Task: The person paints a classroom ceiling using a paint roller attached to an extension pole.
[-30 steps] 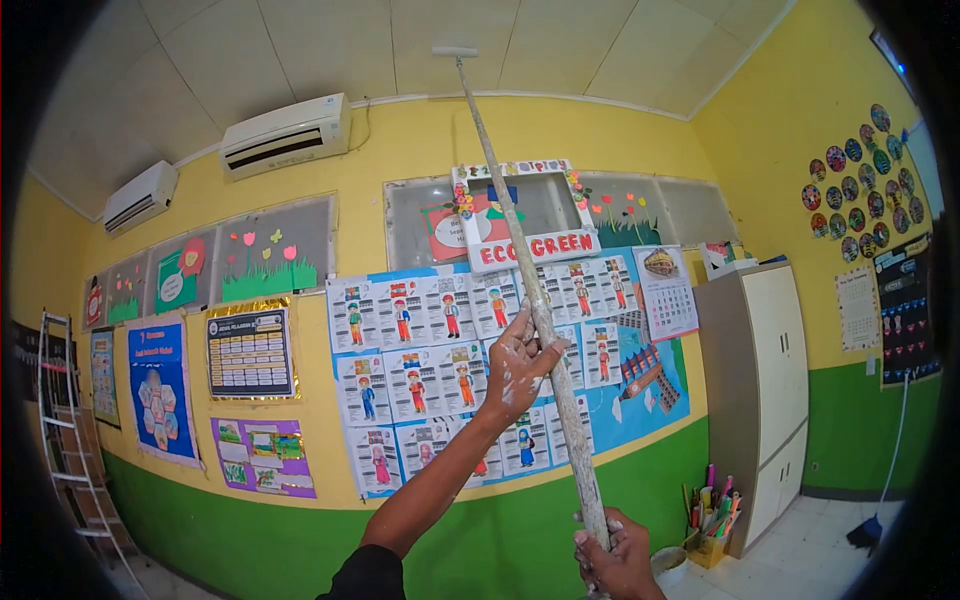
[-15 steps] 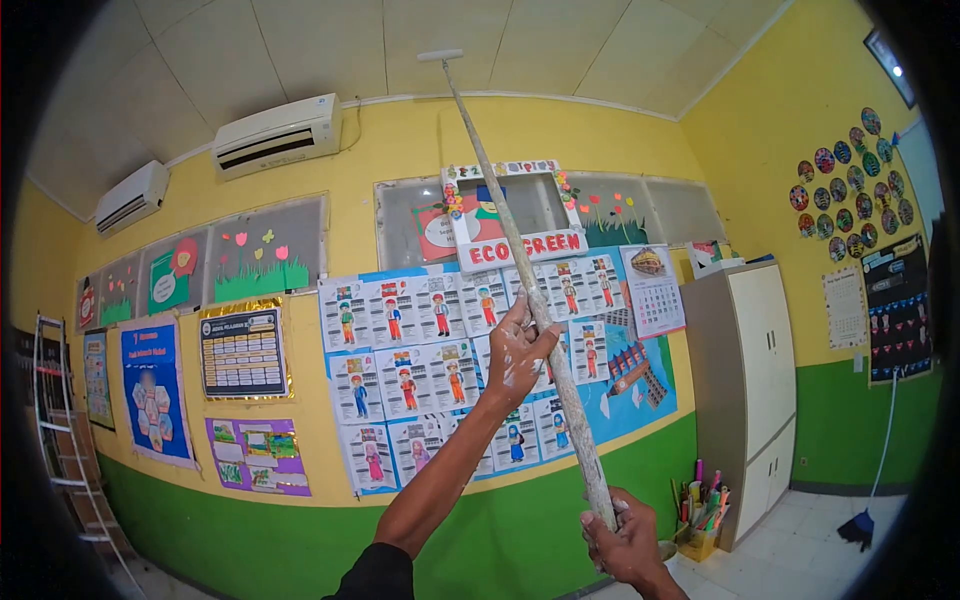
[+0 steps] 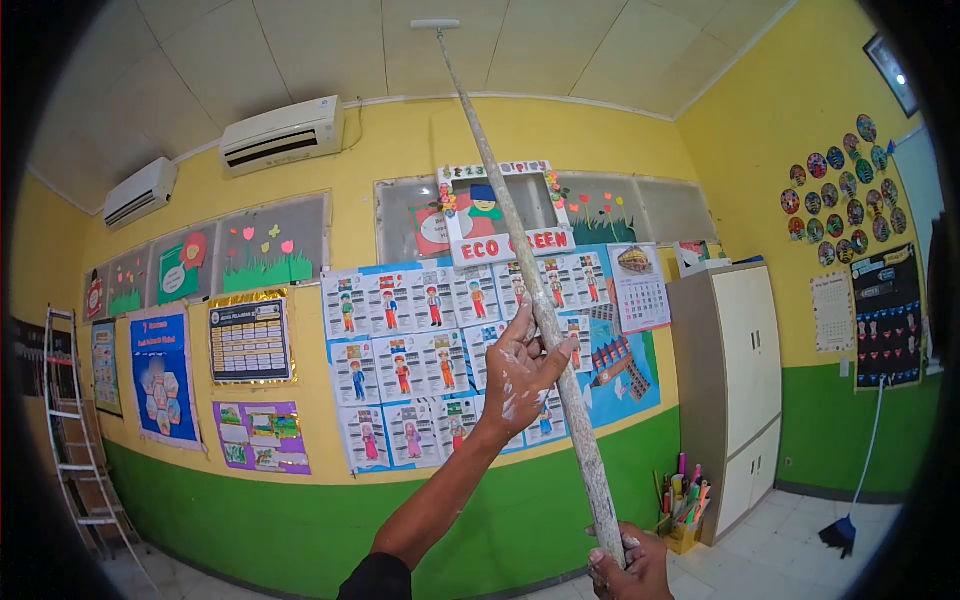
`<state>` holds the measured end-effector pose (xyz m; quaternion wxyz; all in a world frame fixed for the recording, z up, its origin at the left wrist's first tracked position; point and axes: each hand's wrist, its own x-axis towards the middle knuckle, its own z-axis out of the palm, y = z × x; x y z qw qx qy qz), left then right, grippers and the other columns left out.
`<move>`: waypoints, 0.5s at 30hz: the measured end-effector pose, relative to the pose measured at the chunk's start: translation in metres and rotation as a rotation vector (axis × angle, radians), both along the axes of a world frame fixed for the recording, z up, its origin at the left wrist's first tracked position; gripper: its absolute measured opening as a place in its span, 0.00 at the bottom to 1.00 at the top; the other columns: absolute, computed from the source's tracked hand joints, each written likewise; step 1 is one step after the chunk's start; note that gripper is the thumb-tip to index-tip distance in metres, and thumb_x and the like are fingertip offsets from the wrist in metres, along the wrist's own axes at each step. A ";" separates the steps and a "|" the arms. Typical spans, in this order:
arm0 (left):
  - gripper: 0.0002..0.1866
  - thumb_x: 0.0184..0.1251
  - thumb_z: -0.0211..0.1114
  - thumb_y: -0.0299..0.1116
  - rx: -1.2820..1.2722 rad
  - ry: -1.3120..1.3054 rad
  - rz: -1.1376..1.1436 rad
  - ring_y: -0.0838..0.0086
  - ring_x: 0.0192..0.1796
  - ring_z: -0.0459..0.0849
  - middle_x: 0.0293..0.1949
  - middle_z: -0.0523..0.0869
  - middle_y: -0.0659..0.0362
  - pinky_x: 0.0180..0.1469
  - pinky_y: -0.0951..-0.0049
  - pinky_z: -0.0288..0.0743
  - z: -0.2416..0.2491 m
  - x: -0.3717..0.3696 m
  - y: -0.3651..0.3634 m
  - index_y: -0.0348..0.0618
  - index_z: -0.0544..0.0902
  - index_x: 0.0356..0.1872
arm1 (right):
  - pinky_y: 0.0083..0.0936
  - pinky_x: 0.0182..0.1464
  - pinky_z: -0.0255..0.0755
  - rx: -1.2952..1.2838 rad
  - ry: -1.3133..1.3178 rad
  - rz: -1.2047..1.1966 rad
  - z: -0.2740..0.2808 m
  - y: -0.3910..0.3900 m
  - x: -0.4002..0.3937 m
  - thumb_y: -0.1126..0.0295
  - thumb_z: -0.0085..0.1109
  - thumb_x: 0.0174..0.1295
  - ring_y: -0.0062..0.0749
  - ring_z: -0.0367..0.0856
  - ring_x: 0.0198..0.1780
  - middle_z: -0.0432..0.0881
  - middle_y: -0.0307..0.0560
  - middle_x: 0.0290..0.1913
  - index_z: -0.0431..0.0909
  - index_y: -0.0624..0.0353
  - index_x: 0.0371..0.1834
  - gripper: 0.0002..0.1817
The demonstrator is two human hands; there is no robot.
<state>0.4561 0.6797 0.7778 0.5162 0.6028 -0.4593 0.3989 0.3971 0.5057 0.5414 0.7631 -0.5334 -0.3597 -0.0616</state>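
A long paint-stained pole (image 3: 497,190) slants up from the lower right toward the ceiling. At its far end is a white paint roller (image 3: 435,23), which overlaps the ceiling panels (image 3: 330,45) in this view. My left hand (image 3: 520,375), smeared with white paint, is closed around the pole at mid-length. Lower down, my right hand (image 3: 630,568) grips the pole close to its bottom end, with paint on the fingers. Behind the pole, a white "ECO GREEN" frame (image 3: 455,225) is fixed to the wall.
Two air conditioners (image 3: 283,135) hang high on the yellow wall. Posters (image 3: 395,365) cover its middle. A ladder (image 3: 70,440) leans at the left. To the right stand a tall cabinet (image 3: 740,400), a box of markers (image 3: 685,520) and a broom (image 3: 840,535).
The roller has moved up and slightly left along the ceiling. Both hands have shifted lower in view, still on the pole. The view has turned slightly.
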 end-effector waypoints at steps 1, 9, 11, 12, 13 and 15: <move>0.43 0.69 0.65 0.18 -0.017 -0.015 -0.004 0.68 0.59 0.80 0.65 0.75 0.41 0.59 0.72 0.81 -0.002 -0.004 -0.005 0.17 0.47 0.76 | 0.18 0.18 0.60 -0.002 -0.006 0.006 -0.001 -0.004 -0.002 0.70 0.59 0.73 0.14 0.66 0.17 0.73 0.30 0.21 0.75 0.58 0.66 0.20; 0.43 0.67 0.66 0.18 -0.017 -0.021 0.046 0.64 0.62 0.80 0.65 0.74 0.37 0.60 0.69 0.81 0.015 -0.014 0.003 0.17 0.47 0.76 | 0.19 0.16 0.60 -0.042 0.020 0.066 0.025 -0.003 -0.017 0.70 0.58 0.73 0.17 0.66 0.14 0.73 0.33 0.19 0.77 0.58 0.65 0.19; 0.42 0.66 0.66 0.17 -0.041 0.012 0.059 0.62 0.63 0.80 0.67 0.73 0.37 0.63 0.67 0.81 0.019 -0.009 0.015 0.17 0.49 0.75 | 0.20 0.16 0.60 -0.064 0.016 0.046 0.033 0.007 -0.012 0.70 0.58 0.73 0.17 0.67 0.14 0.73 0.34 0.18 0.77 0.59 0.64 0.18; 0.41 0.66 0.66 0.17 -0.056 0.006 0.068 0.64 0.62 0.81 0.64 0.76 0.38 0.62 0.68 0.81 0.021 -0.004 0.022 0.17 0.52 0.75 | 0.20 0.15 0.60 -0.078 0.010 0.040 0.039 0.013 -0.009 0.69 0.58 0.72 0.18 0.67 0.14 0.73 0.34 0.18 0.78 0.60 0.63 0.18; 0.41 0.66 0.66 0.17 -0.047 0.000 0.080 0.65 0.61 0.82 0.64 0.77 0.39 0.62 0.69 0.81 0.024 0.002 0.031 0.17 0.52 0.75 | 0.21 0.15 0.60 -0.093 0.005 0.034 0.043 0.020 -0.006 0.69 0.58 0.72 0.18 0.67 0.14 0.73 0.34 0.18 0.78 0.60 0.62 0.17; 0.40 0.66 0.66 0.17 -0.026 -0.017 0.104 0.67 0.60 0.82 0.62 0.78 0.41 0.61 0.70 0.81 0.032 0.012 0.051 0.17 0.54 0.74 | 0.21 0.15 0.60 -0.054 -0.042 0.008 0.048 0.041 0.007 0.69 0.58 0.72 0.19 0.68 0.14 0.74 0.35 0.19 0.80 0.61 0.59 0.15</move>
